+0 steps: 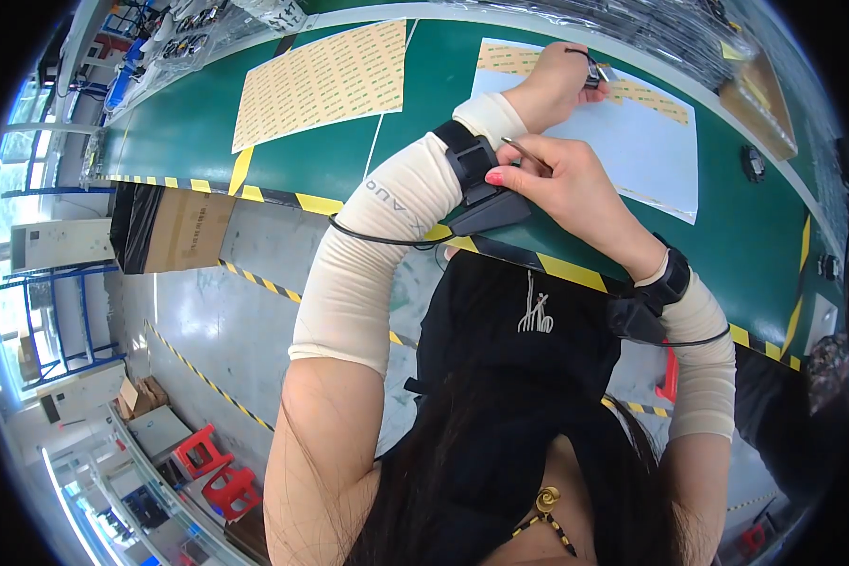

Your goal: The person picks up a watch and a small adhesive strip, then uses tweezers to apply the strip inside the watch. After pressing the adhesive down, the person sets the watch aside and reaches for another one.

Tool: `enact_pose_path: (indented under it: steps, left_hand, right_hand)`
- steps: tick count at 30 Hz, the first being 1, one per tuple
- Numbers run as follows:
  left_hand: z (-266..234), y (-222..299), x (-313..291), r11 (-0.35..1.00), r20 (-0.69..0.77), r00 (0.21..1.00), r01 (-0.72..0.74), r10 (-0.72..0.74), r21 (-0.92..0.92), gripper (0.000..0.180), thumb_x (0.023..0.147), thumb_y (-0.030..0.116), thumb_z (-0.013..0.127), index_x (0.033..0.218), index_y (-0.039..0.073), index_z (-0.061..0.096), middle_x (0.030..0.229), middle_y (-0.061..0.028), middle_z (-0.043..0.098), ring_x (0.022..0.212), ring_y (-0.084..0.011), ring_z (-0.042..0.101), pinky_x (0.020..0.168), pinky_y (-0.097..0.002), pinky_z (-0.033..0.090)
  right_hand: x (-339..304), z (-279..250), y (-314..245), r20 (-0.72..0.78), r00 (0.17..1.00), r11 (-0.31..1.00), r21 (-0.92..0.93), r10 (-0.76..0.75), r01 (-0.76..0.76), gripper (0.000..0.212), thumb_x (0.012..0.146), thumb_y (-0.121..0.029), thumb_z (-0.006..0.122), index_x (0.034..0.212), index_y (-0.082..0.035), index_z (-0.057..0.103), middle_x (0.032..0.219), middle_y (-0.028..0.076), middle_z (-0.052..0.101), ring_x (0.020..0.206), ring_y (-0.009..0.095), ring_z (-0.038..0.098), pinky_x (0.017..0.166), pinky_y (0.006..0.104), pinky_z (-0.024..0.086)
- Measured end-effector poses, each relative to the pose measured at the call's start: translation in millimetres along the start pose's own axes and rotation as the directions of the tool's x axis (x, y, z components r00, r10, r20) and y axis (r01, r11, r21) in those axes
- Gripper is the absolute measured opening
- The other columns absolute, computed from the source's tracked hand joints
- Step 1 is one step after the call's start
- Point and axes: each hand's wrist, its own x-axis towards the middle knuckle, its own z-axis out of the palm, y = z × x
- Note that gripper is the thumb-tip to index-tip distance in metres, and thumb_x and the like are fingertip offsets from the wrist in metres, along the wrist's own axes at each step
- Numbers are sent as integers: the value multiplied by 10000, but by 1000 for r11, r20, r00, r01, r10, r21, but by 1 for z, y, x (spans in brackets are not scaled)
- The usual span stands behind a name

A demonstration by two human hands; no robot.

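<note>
Head view: at one o'clock, left hand held a part; right hand pinched a tool, I judged for control.

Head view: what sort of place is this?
Probably a factory or assembly workshop: a long green workbench, yellow-and-black tape along its edge, and striped floor markings suggest it.

One sheet lies on the worktop's left side. The other paper lies to its right, under the left hand. A small gadget sits right of that paper.
</note>
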Motion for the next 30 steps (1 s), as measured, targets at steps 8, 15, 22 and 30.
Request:
enact_pose_path:
  steps: [8, 15, 22, 30]
  left_hand:
    - [1, 13, 26, 833, 127, 992, 92, -26, -545, 166, 850, -9, 307, 986, -38, 398, 850, -166, 530, 672, -240, 528, 587, -346, 481]
    - [-26, 27, 39, 743, 147, 989, 72, 35, -665, 189, 846, 4, 417, 1014, -40, 493, 834, -113, 533, 671, -187, 516, 582, -249, 470]
    - [-29, 58, 1, 689, 229, 973, 172, -9, -705, 246, 816, -34, 390, 1050, -84, 450, 900, -161, 518, 699, -206, 523, 586, -266, 484]
    - [1, 22, -21, 979, 254, 954, -122, 162, -165, 212, 856, -7, 311, 1040, -40, 411, 869, -164, 533, 677, -219, 524, 581, -306, 462]
  right_hand:
    - [3, -2, 10, -104, 890, 886, -199, -444, 418, 146, 766, -76, 649, 886, -12, 597, 538, 13, 414, 488, 80, 360, 468, 229, 315]
    - [10, -5, 16, -132, 780, 778, -282, -611, 561, 173, 761, -37, 631, 930, -27, 601, 578, 24, 464, 502, 80, 399, 481, 216, 341]
    - [-10, -51, 20, -392, 882, 964, -61, -260, 257, 182, 858, -99, 538, 1020, -52, 607, 615, -24, 495, 522, 37, 378, 479, 190, 319]
    - [-15, -112, 56, -472, 875, 835, 521, 111, 175, 269, 911, -216, 447, 1013, -24, 606, 643, -43, 491, 506, 23, 327, 461, 176, 272]
